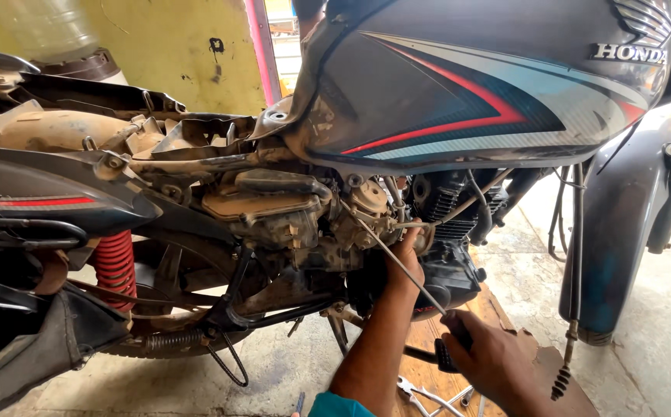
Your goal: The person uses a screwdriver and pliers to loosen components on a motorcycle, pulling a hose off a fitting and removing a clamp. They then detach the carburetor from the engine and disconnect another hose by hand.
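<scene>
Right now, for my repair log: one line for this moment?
left hand: on carburetor | right hand: grips long screwdriver | motorcycle: panels off

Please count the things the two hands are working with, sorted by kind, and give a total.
Hands: 2 (left hand on the carburettor, right hand gripping the tool)
Long screwdrivers: 1
Carburettors: 1
Motorcycles: 1
Total: 5

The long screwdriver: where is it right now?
In the head view the screwdriver slants through centre frame, its handle in the right hand at lower right, its tip up at the carburettor under the fuel tank, beside the left hand.
</scene>
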